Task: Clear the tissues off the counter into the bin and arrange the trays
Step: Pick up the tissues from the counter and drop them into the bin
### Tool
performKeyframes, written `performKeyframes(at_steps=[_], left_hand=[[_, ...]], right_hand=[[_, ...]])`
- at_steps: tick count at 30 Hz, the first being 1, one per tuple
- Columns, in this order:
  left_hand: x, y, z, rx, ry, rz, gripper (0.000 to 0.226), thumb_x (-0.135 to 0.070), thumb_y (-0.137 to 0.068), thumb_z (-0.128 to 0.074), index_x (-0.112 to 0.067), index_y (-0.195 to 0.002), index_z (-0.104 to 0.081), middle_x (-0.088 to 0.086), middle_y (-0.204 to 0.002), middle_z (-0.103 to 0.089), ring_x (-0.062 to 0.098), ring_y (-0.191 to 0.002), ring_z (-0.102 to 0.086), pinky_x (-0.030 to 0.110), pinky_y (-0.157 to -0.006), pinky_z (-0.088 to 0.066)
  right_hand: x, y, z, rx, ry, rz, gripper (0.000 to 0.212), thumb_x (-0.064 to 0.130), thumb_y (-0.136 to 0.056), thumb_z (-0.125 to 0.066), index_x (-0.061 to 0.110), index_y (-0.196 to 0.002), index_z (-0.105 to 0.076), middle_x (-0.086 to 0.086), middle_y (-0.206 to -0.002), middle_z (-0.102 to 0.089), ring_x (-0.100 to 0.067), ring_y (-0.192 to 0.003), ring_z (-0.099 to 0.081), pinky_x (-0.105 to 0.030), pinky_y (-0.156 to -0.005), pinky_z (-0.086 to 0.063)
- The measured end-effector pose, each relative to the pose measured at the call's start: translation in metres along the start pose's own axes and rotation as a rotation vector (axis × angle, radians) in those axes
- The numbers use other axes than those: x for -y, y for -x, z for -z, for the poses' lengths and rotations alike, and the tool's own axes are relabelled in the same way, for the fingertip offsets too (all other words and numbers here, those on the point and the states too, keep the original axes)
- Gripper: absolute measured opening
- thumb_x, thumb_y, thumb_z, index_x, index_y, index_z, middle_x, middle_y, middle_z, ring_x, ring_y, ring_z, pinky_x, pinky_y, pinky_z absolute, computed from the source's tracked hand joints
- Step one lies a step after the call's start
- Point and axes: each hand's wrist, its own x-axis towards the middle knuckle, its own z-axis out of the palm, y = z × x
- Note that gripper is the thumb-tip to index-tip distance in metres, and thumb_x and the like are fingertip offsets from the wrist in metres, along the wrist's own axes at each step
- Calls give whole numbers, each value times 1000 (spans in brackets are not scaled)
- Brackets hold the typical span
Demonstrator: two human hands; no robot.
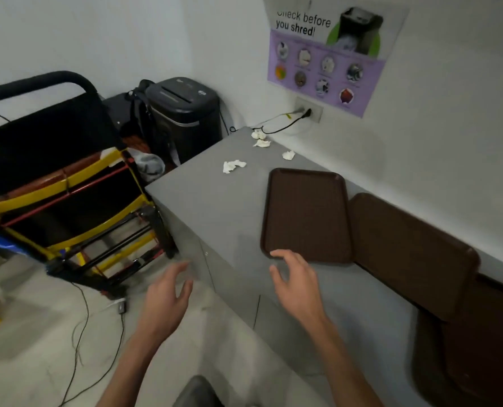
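Crumpled white tissues point(233, 166) lie at the far end of our grey worktop point(215, 207). Brown plastic trays point(306, 212) lie nearer, along the right wall. A black paper shredder point(185, 113) stands on the floor far left, beside a black-and-yellow cart point(68, 186). Our left hand point(165, 304) hovers left of the worktop, our right hand point(297, 283) at the leftmost tray's near corner, fingers loosely spread, holding nothing.

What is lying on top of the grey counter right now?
Several crumpled white tissues near the far end, one flat brown plastic tray, and further brown trays overlapping to its right. What those overlapping trays cover cannot be seen.
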Motion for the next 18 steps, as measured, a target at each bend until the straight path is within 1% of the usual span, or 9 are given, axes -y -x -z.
performKeyframes(at_steps=[2, 4, 6, 9, 12, 14, 15, 18], left_hand=[[6, -56, -1, 37, -13, -26, 38, -27, -102, -59, -26, -140, -54, -5, -139, -63, 18, -127, -60, 41, -107, -51], [9, -117, -4, 84, -29, -82, 40, -24, -102, -59, -27, -141, -52, -4, -141, -61, 19, -129, -58, 40, -108, -49], [13, -189, -8, 167, -61, -145, 44, -21, -101, -59, -27, -143, -49, -1, -143, -58, 21, -131, -56, 40, -110, -46], [11, -286, -15, 297, -115, -244, 49, -16, -100, -60, -25, -146, -46, 5, -145, -54, 27, -132, -53, 38, -111, -41], [1, -386, -23, 415, -203, -308, 52, -12, -100, -57, -24, -148, -43, 8, -146, -51, 33, -127, -53, 42, -106, -44], [-8, -445, -33, 487, -240, -334, 53, -8, -100, -53, -24, -148, -42, 9, -146, -48, 34, -124, -53, 45, -100, -47], [-10, -472, -42, 509, -245, -365, 54, -4, -98, -52, -24, -147, -43, 10, -144, -49, 35, -122, -54, 46, -98, -48], [-9, -536, -72, 584, -264, -425, 56, 2, -90, -53, -24, -140, -51, 9, -135, -56, 36, -117, -59, 43, -96, -50]], right_hand=[[2, -43, -17, -6, 6, -13, 30, 25, -96, -70, 29, -126, -69, 11, -127, -69, -11, -118, -65, -34, -107, -51], [0, -83, -33, -2, 38, -34, 30, 30, -98, -68, 32, -128, -67, 13, -129, -67, -11, -119, -65, -37, -105, -53], [-1, -126, -51, -6, 81, -59, 30, 35, -99, -66, 35, -129, -65, 14, -132, -66, -12, -121, -64, -37, -105, -53], [0, -173, -65, -16, 104, -109, 30, 34, -100, -66, 35, -130, -64, 13, -131, -66, -12, -120, -63, -32, -105, -52], [8, -223, -80, -55, 94, -193, 30, 30, -100, -67, 34, -129, -65, 11, -129, -66, -13, -117, -65, -33, -102, -53], [13, -255, -89, -76, 89, -224, 30, 29, -100, -67, 33, -130, -66, 9, -129, -67, -12, -117, -65, -29, -100, -51], [15, -271, -94, -82, 87, -252, 31, 28, -100, -67, 33, -130, -66, 8, -130, -67, -12, -117, -64, -28, -100, -50], [19, -317, -110, -106, 82, -331, 36, 22, -97, -69, 31, -131, -66, 5, -131, -67, -18, -119, -66, -32, -102, -52]])
